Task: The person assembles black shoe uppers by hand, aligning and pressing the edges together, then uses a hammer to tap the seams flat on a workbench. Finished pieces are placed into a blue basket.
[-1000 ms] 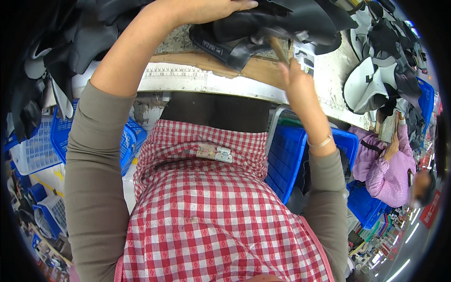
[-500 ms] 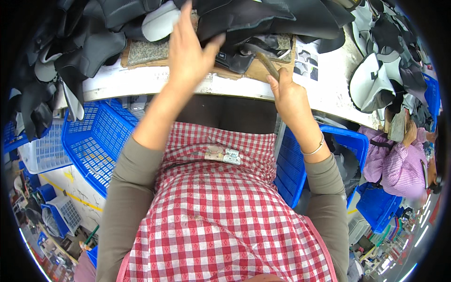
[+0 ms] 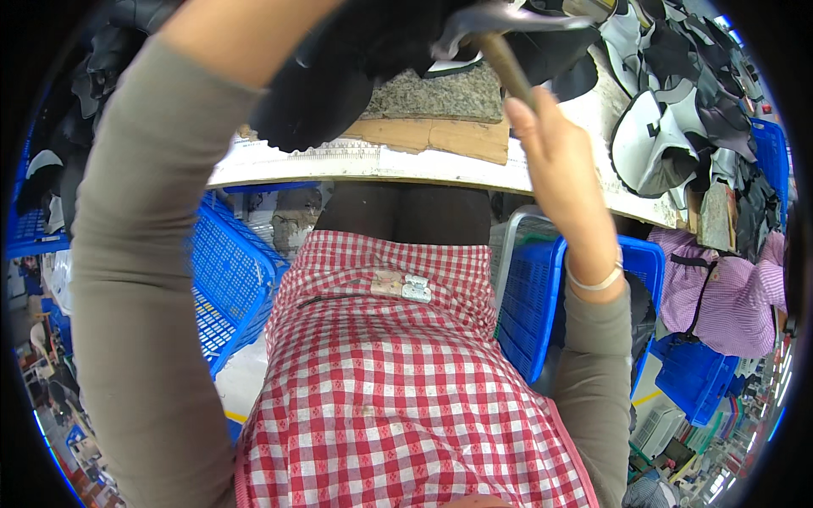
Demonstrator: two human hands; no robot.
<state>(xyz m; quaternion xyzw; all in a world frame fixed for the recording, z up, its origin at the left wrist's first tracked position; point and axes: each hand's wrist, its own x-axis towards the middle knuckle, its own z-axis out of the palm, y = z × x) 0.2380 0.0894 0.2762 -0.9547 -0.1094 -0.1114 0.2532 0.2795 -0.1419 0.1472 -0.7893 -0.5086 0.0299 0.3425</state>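
Note:
My right hand [image 3: 559,157] is closed around the wooden handle of a hammer [image 3: 506,69]. Its blurred metal head is raised at the top, over black leather pieces. My left forearm reaches up across the upper left and leaves the picture at the top, so the hand itself is out of sight. Close to that forearm hangs a black shoe upper piece [image 3: 318,106] with a jagged lower edge, partly covering a grey stone slab [image 3: 436,97]. Beneath the slab lies a wooden board [image 3: 423,140] on the white table [image 3: 339,165].
White and black shoe uppers [image 3: 656,152] are piled at the table's right. Blue crates stand below the table, one at the left [image 3: 233,279] and one at the right [image 3: 529,305]. At the far right sits a co-worker in a pink checked top [image 3: 720,296].
My left hand has moved up and out of the picture. The hammer has been lifted higher, its head now showing. Black pieces have shifted, baring more of the slab.

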